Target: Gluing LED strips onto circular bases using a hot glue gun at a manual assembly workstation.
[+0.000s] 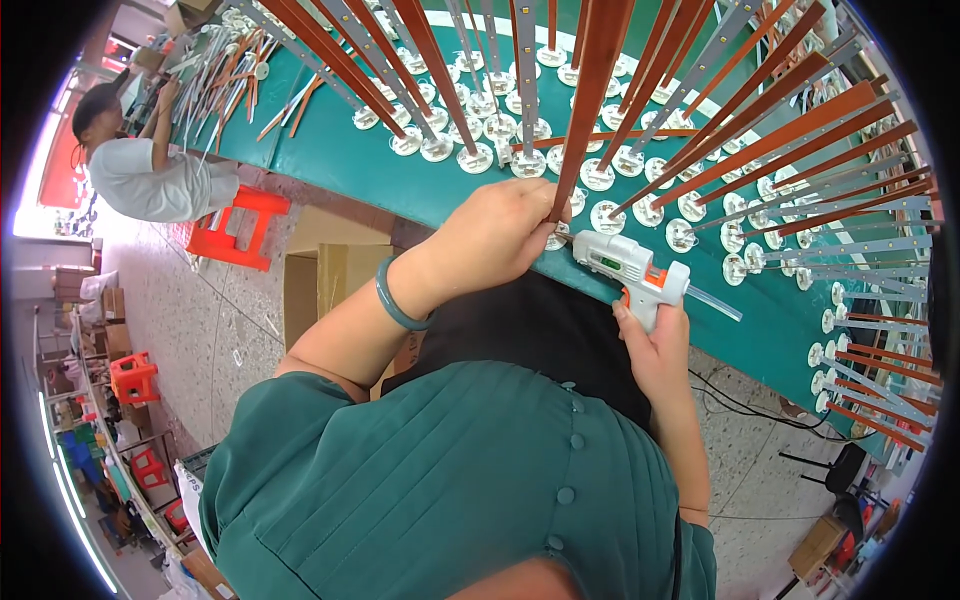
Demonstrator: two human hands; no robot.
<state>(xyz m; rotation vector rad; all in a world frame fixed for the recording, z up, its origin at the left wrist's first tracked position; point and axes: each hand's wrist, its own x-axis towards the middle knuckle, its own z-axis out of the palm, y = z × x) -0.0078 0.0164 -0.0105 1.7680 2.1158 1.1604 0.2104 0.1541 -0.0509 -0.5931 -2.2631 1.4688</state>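
Note:
My right hand point(658, 352) is closed around the handle of a white and orange hot glue gun point(625, 262), a clear glue stick poking out of its back. The gun's nozzle points left, close to a small white round base point(557, 238) at the table's near edge. My left hand point(500, 232), with a bangle on its wrist, is closed at the foot of a tall reddish-brown strip point(580, 110) rising from that base. My left fingertips are partly hidden, and I cannot tell whether the nozzle touches the base.
Many similar strips on white round bases point(476, 157) stand crowded on the green table point(420, 190). Loose strips point(225, 80) lie at the far left, near a seated person point(150, 160) on a red stool point(238, 228). An opened cardboard box point(325, 265) stands left of me; black cables point(750, 415) hang at right.

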